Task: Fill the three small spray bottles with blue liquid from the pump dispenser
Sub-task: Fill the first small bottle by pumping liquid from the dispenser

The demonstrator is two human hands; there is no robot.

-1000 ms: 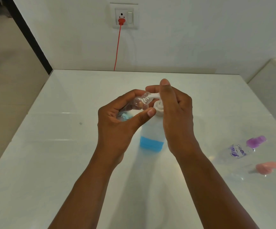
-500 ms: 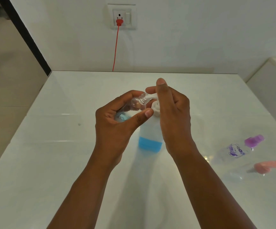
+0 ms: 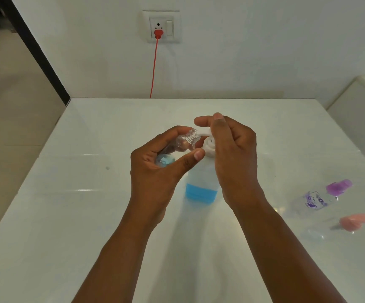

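At the centre of the frame the left hand curls round a small clear spray bottle, fingers wrapped over its far side and thumb stretched across the near side. The bottle is tilted, its uncapped threaded neck pointing up and to the right, and a little blue liquid shows in its lower end inside the palm. The neck meets the white nozzle of the pump dispenser, which stands upright just right of centre. The right hand sits over the pump head, with its fingers bent down over the top; how hard it presses I cannot tell. The dispenser's translucent body holds a band of blue liquid at its base.

At the right of the frame 2 more small bottles lie on their sides: 1 with a purple cap and purple print, and below it 1 with a pink cap. Both look clear inside.

Everything rests on a glossy white table. On the wall at the upper centre a socket holds a red plug, and its red cord drops behind the table's far edge.
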